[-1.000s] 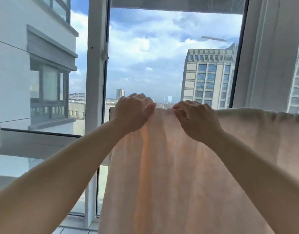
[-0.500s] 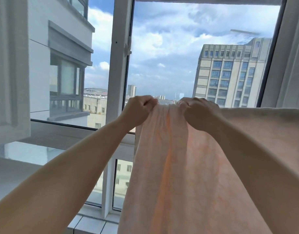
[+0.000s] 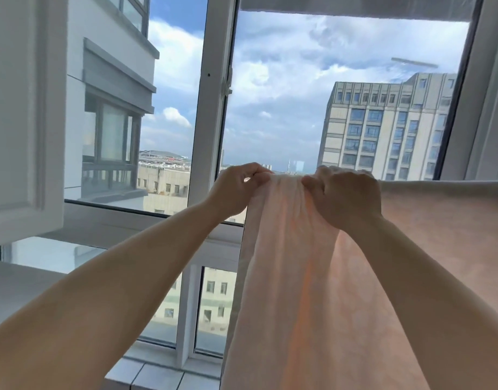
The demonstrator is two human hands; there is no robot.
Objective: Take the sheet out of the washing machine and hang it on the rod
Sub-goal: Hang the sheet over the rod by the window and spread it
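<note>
Cabinet: a white panelled cabinet door point(image 3: 19, 116) is seen at the far left edge, level with the upper glass
Window: a white-framed window point(image 3: 211, 88) is crossed by a vertical mullion left of centre; blue sky with heavy white and grey cloud is seen through the panes
Sill: a white tiled sill point(image 3: 157, 374) is seen below the lower panes
Left building: a pale grey neighbouring block with a bay window point(image 3: 109, 108) is seen through the left pane
Left hand: the bare left hand point(image 3: 236, 190) is raised at the middle of the view, its fingers curled and pinched together on the left top corner of the cloth
Sheet: a pale peach-pink cotton sheet point(image 3: 298, 277) is draped from its top edge, bunched into folds between the two hands and spread flat to the right, where it runs out of view; the lower part hangs down past the sill
Right hand: the bare right hand point(image 3: 346, 198) is closed on the sheet's top edge just beside the left hand, knuckles upward, gathered cloth clamped under the fingers
Rod: the rod is covered by the sheet's folded top edge and cannot be made out
Right building: a beige multi-storey office block with rows of windows point(image 3: 383, 128) is seen through the right pane, above the right hand
</note>
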